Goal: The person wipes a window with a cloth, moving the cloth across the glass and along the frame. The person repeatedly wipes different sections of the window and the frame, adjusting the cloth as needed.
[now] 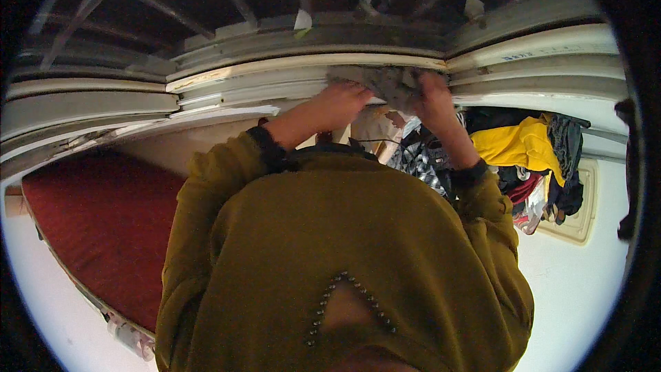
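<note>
A crumpled grey cloth [393, 85] lies bunched against the pale window frame [289, 73]. My right hand [435, 98] grips its right end, fingers curled in and slightly blurred. At the cloth's left side, my left hand [347, 103] has its bent fingers closed on the edge; the fingertips are partly hidden. Both arms reach forward in olive sleeves. Dark window glass [341, 0] with bars behind it rises beyond the frame.
To the left spreads a red-covered bed or cushion [103, 227], with a clear plastic container [129, 340] by its edge. On the right, piled clothes include a yellow garment [521, 144]. A beige plastic lid [588, 206] shows beside them above the white floor [573, 289].
</note>
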A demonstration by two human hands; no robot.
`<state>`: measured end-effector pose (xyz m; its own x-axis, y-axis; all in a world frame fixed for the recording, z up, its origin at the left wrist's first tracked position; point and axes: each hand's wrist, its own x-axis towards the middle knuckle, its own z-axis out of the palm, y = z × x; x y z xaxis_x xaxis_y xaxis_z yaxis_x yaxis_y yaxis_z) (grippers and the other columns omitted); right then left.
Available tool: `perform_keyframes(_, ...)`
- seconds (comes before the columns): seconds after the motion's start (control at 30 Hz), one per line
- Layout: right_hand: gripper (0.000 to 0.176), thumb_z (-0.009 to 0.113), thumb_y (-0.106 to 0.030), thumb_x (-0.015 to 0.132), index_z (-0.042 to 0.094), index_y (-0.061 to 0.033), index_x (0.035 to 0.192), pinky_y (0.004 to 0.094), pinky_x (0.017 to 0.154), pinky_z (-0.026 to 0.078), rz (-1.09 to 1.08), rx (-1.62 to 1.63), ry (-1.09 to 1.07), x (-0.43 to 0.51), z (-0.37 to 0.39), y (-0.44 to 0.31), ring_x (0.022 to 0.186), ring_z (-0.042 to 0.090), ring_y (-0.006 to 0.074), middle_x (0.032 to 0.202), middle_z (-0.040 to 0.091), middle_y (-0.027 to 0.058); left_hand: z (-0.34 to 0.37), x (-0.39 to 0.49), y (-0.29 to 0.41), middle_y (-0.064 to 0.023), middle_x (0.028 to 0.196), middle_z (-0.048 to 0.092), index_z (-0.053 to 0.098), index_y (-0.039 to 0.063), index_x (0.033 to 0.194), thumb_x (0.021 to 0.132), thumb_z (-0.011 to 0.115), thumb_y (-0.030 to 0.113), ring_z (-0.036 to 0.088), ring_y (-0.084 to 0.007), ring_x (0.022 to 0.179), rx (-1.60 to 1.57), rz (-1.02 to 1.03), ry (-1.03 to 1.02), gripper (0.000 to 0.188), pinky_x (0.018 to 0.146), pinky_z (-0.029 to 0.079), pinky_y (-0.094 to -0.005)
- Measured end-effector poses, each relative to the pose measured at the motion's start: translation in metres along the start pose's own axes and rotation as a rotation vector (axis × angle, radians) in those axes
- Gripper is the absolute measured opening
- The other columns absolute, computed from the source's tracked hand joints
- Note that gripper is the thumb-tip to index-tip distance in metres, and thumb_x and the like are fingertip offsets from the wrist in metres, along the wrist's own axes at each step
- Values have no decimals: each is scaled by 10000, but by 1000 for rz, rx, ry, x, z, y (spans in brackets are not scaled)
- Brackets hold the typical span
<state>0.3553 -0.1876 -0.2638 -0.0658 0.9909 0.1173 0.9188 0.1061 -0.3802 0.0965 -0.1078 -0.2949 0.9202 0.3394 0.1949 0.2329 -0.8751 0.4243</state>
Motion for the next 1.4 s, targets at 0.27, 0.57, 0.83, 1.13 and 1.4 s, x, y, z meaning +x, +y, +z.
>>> perform_keyframes(0.27,388,594,4,649,551,-58,1030,490,837,460,-30,-158,0,-19,-1,11,978,542,423,1007,592,197,3,16,9,-187,1146,616,549,-10,1229,819,561,92,584,-344,1103,68,101,-166,422,973,465,-449)
perform_keyframes(0.57,417,685,-109,692,597,-38,1094,444,923,456,-370,-85,-204,39,43,-94,1002,579,374,1024,638,165,-26,-100,-20,-119,982,659,620,34,1059,722,645,102,614,-302,975,141,-162,58,344,916,481,-405)
perform_keyframes(0.83,337,633,-145,804,584,4,1102,414,988,401,-732,10,-353,108,139,-235,1102,547,330,1112,608,177,-80,-246,-48,-150,976,647,601,37,988,757,610,70,596,-338,1010,284,-699,77,233,958,449,-433)
perform_keyframes(1.13,369,674,-110,702,577,-45,1052,425,858,456,-830,116,-315,146,175,-305,1030,540,313,1080,564,137,-104,-302,-66,-216,1056,612,566,-19,1080,752,623,32,559,-409,1014,321,-692,239,336,924,459,-476)
perform_keyframes(1.4,438,700,-83,688,538,-67,1095,457,843,470,-572,127,-250,121,119,-230,1020,526,372,1097,550,151,-85,-244,-34,-250,1170,436,430,-40,1268,732,712,73,446,-468,1093,219,-667,436,615,929,417,-524)
